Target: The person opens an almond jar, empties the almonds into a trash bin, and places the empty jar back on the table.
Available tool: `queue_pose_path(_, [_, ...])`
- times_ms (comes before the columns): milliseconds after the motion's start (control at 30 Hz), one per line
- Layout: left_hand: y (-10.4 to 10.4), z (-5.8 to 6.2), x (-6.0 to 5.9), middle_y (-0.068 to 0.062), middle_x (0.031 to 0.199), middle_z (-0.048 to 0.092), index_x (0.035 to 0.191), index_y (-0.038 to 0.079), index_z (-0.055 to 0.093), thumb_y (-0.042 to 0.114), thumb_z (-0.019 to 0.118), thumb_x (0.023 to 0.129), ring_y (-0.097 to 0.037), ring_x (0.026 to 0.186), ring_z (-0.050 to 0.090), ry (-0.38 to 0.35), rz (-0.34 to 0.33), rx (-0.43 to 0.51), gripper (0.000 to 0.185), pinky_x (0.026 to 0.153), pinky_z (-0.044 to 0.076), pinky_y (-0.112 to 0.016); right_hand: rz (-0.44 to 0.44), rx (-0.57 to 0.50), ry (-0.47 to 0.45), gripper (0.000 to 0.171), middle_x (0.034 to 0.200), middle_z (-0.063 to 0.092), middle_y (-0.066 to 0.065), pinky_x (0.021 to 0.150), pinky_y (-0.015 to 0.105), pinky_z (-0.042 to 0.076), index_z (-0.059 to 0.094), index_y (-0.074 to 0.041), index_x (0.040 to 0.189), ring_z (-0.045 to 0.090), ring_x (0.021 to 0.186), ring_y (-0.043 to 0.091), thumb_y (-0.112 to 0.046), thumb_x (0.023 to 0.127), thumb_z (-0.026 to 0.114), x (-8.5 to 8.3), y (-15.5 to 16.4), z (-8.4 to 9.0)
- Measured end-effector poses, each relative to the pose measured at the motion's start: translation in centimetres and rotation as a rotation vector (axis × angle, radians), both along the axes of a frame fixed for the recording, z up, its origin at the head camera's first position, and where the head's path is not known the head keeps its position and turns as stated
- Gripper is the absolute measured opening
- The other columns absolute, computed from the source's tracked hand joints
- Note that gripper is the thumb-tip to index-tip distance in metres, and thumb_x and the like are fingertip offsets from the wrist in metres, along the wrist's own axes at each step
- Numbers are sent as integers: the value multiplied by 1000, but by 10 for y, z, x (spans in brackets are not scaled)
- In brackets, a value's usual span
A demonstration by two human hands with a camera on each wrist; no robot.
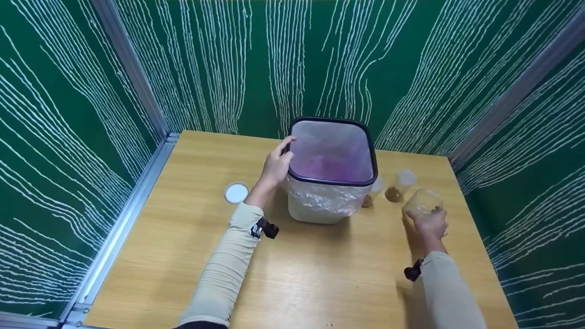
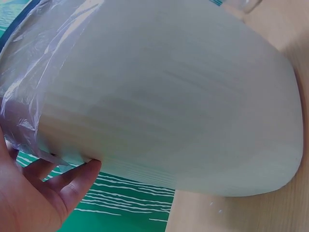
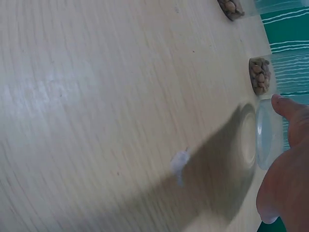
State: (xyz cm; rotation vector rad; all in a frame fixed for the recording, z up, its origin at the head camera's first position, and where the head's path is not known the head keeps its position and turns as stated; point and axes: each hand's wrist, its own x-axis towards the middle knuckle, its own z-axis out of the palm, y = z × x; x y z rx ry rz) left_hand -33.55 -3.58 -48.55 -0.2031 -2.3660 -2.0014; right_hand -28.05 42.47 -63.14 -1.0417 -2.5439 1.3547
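Observation:
A pale trash bin (image 1: 315,212) with a black rim and a clear plastic liner (image 1: 320,196) stands upright near the back of the table. My left hand (image 1: 277,167) grips its left rim, and in the left wrist view the fingertips (image 2: 89,169) touch the outer wall under the liner's edge. To the right of the bin, my right hand (image 1: 429,223) holds a clear jar (image 1: 426,198) round its side. The jar's base is close to the tabletop in the right wrist view. No contents can be made out in it.
Between bin and jar stand two clear containers, one (image 1: 400,185) in full view and one (image 1: 375,187) partly behind the bin, with brown nut-like pieces (image 3: 259,76) inside. A round white lid (image 1: 236,193) lies left of the bin. Green, white-streaked walls (image 1: 256,68) enclose the table.

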Motion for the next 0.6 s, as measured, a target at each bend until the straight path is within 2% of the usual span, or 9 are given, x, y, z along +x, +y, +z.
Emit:
queue_pose_path(100, [-1, 0, 0, 5, 152, 37, 139, 31, 52, 23, 43, 96, -14, 139, 31, 9, 11, 4, 45, 111, 27, -38, 6, -28, -2, 115, 154, 24, 22, 107, 64, 15, 11, -12, 156, 20, 137, 45, -53, 73, 79, 1, -1, 0])
queue_pose_path(233, [0, 0, -1, 4, 152, 37, 140, 28, 52, 22, 42, 96, -13, 138, 31, 19, -2, -4, 45, 111, 27, -37, -22, -113, -34, 116, 157, 18, 16, 106, 66, 15, 7, -21, 157, 16, 139, 41, -55, 73, 79, 5, 0, -1])
queue_pose_path(467, [1, 0, -2, 5, 150, 39, 140, 27, 51, 23, 42, 95, -12, 138, 32, 21, -4, -1, 46, 111, 27, -35, 3, -84, -24, 118, 155, 21, 21, 108, 64, 13, 5, -15, 156, 18, 138, 43, -53, 73, 79, 7, 1, -3])
queue_pose_path(600, [0, -1, -3, 5, 151, 38, 142, 24, 50, 23, 42, 96, -13, 138, 32, 18, -4, -3, 47, 111, 28, -36, -7, -122, -34, 121, 157, 19, 19, 108, 65, 13, 1, -18, 157, 17, 139, 42, -55, 72, 79, 8, 1, -7])
